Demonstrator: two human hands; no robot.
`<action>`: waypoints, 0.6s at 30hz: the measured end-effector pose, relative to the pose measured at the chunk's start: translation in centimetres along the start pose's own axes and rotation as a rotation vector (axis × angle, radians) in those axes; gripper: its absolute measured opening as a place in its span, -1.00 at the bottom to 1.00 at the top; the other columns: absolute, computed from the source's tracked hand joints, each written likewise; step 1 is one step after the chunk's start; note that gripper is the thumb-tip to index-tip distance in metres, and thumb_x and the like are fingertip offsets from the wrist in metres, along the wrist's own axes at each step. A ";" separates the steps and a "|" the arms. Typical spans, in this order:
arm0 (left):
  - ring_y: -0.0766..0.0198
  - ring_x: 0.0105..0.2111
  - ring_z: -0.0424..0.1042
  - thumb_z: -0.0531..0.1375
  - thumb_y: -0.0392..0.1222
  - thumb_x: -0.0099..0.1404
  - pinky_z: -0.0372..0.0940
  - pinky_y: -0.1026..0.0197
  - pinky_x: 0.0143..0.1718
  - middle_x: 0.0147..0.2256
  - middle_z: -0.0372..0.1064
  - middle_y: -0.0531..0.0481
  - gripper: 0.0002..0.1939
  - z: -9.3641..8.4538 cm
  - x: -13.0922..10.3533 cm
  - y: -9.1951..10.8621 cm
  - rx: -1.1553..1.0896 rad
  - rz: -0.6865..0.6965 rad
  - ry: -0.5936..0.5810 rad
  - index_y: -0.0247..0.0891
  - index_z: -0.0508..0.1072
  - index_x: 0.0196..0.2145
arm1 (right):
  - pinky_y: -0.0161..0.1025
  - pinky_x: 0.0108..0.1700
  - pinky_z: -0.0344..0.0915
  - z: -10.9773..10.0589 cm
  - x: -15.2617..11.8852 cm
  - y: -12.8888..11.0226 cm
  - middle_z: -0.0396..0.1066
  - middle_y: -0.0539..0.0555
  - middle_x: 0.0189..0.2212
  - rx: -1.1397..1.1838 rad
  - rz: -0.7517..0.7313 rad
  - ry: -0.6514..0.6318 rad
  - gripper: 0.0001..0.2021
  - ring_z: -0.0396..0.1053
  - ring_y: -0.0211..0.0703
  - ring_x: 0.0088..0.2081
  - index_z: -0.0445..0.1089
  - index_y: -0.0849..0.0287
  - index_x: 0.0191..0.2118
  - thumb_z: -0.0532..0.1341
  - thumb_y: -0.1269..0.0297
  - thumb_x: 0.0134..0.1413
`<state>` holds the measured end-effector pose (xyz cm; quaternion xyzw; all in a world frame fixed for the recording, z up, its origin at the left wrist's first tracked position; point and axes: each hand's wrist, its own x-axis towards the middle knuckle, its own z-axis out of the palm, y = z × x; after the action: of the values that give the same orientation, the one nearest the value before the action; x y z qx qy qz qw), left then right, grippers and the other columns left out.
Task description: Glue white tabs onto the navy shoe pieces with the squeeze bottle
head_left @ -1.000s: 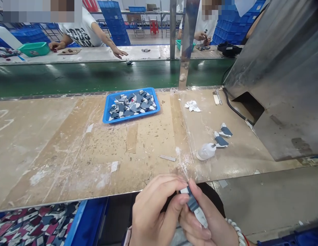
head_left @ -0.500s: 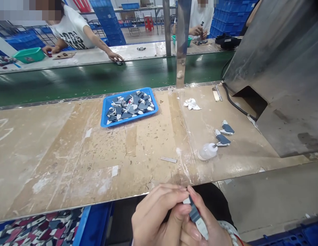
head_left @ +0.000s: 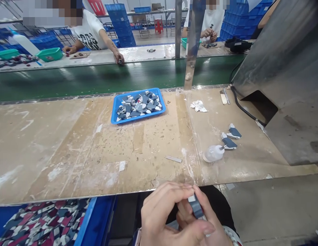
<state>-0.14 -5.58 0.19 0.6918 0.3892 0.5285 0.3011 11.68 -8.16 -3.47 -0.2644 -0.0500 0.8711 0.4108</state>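
Over my lap, just below the table's near edge, I hold a small dark blue-grey and white piece (head_left: 196, 206) that looks like moulded plastic. My left hand (head_left: 160, 208) is closed on it from the left, its thumb lying across the lower end. On the other side, my right hand (head_left: 209, 213) grips the same piece with its index finger along the edge; its remaining fingers are mostly hidden. Two similar blue-grey and white pieces (head_left: 229, 142) lie on the table beside a clear squeeze bottle (head_left: 213, 153). A flat metal strip (head_left: 173, 159) is nearer my hands.
A blue tray (head_left: 113, 118) heaped with similar pieces stands mid-table. Crumpled white tissue (head_left: 198, 106) lies to its right. A large metal housing (head_left: 289, 102) and black cable bound the right side. Lower left is a blue crate (head_left: 84, 222) of pieces. Beyond the green conveyor (head_left: 97, 80) sit two people.
My left thumb has moved down across the piece's lower end, covering more of it. The whole view has shifted, so the table appears further right. Across the conveyor, a person's hand has lifted slightly.
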 end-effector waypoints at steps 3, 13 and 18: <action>0.18 -0.36 0.54 0.46 0.15 0.18 0.46 0.20 -0.34 -0.37 0.52 -0.02 -0.55 -0.1 0.0 -0.1 0.062 -0.035 -0.036 -0.23 0.53 -0.16 | -0.40 -0.53 -0.07 1.0 0.1 0.1 -0.05 -0.14 -0.67 0.221 0.082 -0.009 -0.45 -0.12 -0.34 -0.58 0.36 0.17 -0.53 0.45 -0.26 -0.12; 0.21 -0.45 0.48 0.43 0.09 0.22 0.39 0.20 -0.44 -0.42 0.48 0.01 -0.60 0.3 0.2 0.7 0.100 -0.026 -0.057 -0.24 0.50 -0.18 | -0.48 -0.51 -0.01 0.7 0.6 0.9 0.01 -0.14 -0.72 0.329 0.003 -0.099 -0.46 -0.10 -0.38 -0.60 0.30 0.22 -0.57 0.41 -0.16 0.02; 0.24 -0.48 0.47 0.43 0.11 0.22 0.37 0.23 -0.46 -0.44 0.49 0.01 -0.62 0.7 0.2 0.4 0.053 -0.026 -0.038 -0.24 0.51 -0.22 | -0.49 -0.49 0.01 0.3 0.7 1.6 -0.01 -0.15 -0.71 0.372 -0.089 -0.088 -0.48 -0.09 -0.39 -0.59 0.31 0.25 -0.54 0.39 -0.13 0.08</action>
<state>0.64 -5.64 0.43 0.7044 0.4061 0.5008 0.2969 10.09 -8.67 -3.99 -0.1430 0.0822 0.8570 0.4882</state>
